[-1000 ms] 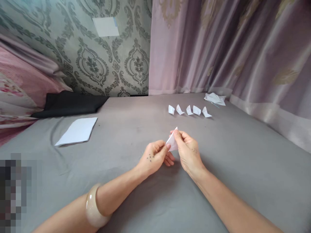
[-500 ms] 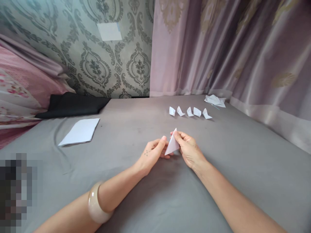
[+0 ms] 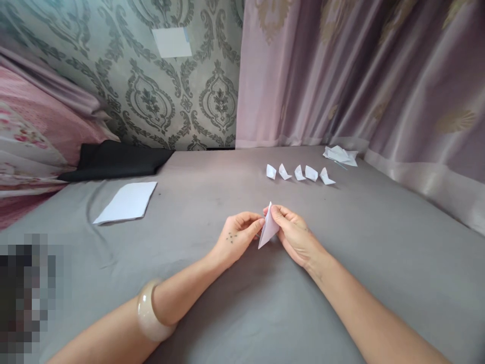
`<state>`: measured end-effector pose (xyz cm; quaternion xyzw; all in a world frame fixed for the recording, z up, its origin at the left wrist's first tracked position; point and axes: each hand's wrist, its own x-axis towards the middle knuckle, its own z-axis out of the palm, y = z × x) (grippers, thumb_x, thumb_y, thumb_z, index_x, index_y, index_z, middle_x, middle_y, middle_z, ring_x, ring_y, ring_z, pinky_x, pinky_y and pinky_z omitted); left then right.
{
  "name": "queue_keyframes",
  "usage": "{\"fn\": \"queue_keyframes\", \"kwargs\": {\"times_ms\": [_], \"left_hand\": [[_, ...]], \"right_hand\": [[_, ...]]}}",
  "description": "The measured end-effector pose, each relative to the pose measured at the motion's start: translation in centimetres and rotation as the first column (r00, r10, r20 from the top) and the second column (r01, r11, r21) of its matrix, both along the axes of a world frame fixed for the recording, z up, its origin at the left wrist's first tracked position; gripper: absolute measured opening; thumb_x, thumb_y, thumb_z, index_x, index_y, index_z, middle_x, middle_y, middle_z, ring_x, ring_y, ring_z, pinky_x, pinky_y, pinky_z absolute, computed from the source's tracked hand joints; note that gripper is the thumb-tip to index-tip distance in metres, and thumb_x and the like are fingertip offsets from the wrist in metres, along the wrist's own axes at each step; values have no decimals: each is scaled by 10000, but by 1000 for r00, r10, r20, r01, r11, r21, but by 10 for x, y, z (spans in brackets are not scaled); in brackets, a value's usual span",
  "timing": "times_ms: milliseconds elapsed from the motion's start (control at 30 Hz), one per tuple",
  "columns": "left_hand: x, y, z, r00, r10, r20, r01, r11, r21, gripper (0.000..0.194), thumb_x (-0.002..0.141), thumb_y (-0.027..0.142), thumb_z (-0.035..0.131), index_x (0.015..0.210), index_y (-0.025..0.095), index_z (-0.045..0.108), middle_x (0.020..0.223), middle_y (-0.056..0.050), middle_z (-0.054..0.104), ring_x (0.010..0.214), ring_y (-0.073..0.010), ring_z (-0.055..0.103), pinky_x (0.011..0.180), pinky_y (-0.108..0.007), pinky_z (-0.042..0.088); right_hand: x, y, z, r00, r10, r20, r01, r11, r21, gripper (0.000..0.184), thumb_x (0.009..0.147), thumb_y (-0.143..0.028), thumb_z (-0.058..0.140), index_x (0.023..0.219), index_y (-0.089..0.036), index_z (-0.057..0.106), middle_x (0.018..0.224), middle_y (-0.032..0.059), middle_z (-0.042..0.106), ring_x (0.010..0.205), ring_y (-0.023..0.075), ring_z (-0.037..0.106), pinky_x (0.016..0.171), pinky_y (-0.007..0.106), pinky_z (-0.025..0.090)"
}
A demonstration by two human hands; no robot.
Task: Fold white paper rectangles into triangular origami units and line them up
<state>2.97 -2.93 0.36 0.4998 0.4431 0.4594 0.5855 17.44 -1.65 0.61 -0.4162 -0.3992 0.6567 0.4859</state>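
Note:
A small white folded paper (image 3: pixel 269 230), triangular with its point upward, is held above the grey cloth. My right hand (image 3: pixel 297 230) pinches its right side between thumb and fingers. At its left edge is my left hand (image 3: pixel 240 235), thumb and fingers closed on the paper's edge; some fingertips are hidden behind the sheet. Beyond the hands stands a row of several small folded paper boats (image 3: pixel 311 173).
A stack of white paper sheets (image 3: pixel 127 202) lies to the left, in front of a black cloth (image 3: pixel 121 162). More loose white papers (image 3: pixel 341 155) lie at the back right, by the curtain (image 3: pixel 303 76). A patterned wall (image 3: pixel 182 96) rises behind.
My left hand let go of the paper's lower left part, opened, and then closed again at its left edge. The paper has turned more edge-on, still in my right hand.

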Motion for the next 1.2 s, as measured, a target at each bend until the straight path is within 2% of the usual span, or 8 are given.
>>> {"fn": "queue_keyframes", "kwargs": {"times_ms": [267,400,500,567,800,933,1033,1200], "left_hand": [[-2,4,-6,987,-65,-147,82,990,118,172,749,261,651,854,124,644,779,-34,647,677,-125,579,594,-217,434],[-4,7,-7,987,-23,-158,50,984,171,140,761,270,622,776,132,607,688,-5,600,601,-98,523,541,-199,394],[-7,6,-4,938,219,-269,-137,946,293,86,778,239,583,762,154,584,659,11,576,574,-90,490,552,-206,387],[-8,4,-2,856,370,-360,-210,887,411,61,791,213,557,745,172,552,659,19,559,571,-88,477,569,-213,386],[-10,-1,-6,677,505,-535,-27,743,668,71,810,132,500,793,198,520,743,-9,561,646,-117,509,620,-235,411],[-8,-1,-8,632,527,-569,11,728,686,59,824,148,485,852,190,515,784,-37,568,696,-148,533,654,-271,433],[-10,2,-9,670,481,-566,-2,763,646,255,798,125,490,1051,158,487,958,-106,609,828,-190,584,728,-314,464],[-14,4,-8,813,270,-515,73,832,550,483,757,33,440,1223,156,409,1078,-125,636,914,-187,620,806,-314,470]], "right_hand": [[-5,-5,-1,969,-56,242,0,974,226,320,843,-513,565,884,-210,657,881,17,646,785,137,576,740,273,443],[-8,-7,3,904,-108,413,-91,896,435,285,885,-460,515,990,-236,656,1134,50,585,1047,184,555,899,323,437],[-9,-9,4,801,-308,514,-54,817,574,380,832,-439,596,1157,-245,558,1232,79,515,1110,207,522,903,353,455],[-10,-13,4,715,-405,570,-47,785,618,397,794,-441,640,1105,-215,537,1148,95,534,1020,210,553,845,359,479],[-17,-25,7,467,-490,736,-212,746,631,198,905,-336,479,767,-203,527,829,45,566,701,151,555,637,288,428],[-15,-23,3,257,-594,762,-307,698,647,219,925,-241,427,745,-194,543,789,31,574,602,129,529,535,275,342],[-15,-24,-1,135,-709,692,-427,589,687,218,910,-166,424,732,-184,550,805,39,595,634,142,544,567,284,345],[-20,-28,1,69,-820,568,-528,453,718,235,903,-129,428,706,-177,548,781,44,609,616,144,526,620,289,362]]}}
